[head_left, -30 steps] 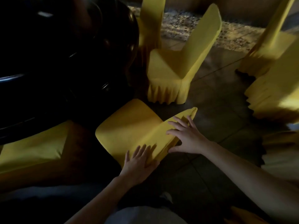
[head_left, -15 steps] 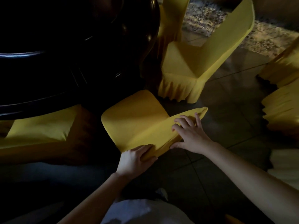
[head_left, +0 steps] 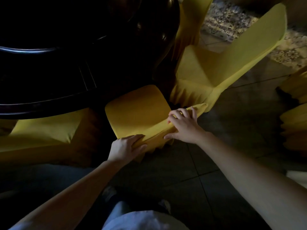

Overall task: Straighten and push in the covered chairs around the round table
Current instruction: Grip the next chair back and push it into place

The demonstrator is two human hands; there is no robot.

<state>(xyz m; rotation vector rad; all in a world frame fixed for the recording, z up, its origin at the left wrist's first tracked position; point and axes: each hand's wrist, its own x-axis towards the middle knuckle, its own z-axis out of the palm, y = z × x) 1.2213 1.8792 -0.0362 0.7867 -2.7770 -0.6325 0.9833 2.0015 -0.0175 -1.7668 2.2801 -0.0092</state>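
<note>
Seat now closer under round table (head_left: 49, 103), my left hand (head_left: 124, 147) and right hand (head_left: 184, 126) clasping the covered chair (head_left: 137, 112) backrest top.

Yellow covers around a dark table

Yellow fabric-covered chairs (head_left: 137, 112) ring a near-black glossy round wooden table (head_left: 66, 52); grey-brown tiled floor (head_left: 232, 130), perhaps floral-patterned pale rug (head_left: 224, 19).

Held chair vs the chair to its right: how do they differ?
Both hands, left hand and right hand, grip the held chair's backrest top; nobody touches the right-hand chair. The held chair's seat front reaches the round table edge; the right-hand chair's whole seat shows. The right-hand chair is brighter lit. Both wear yellow covers with pleated skirts.
</note>
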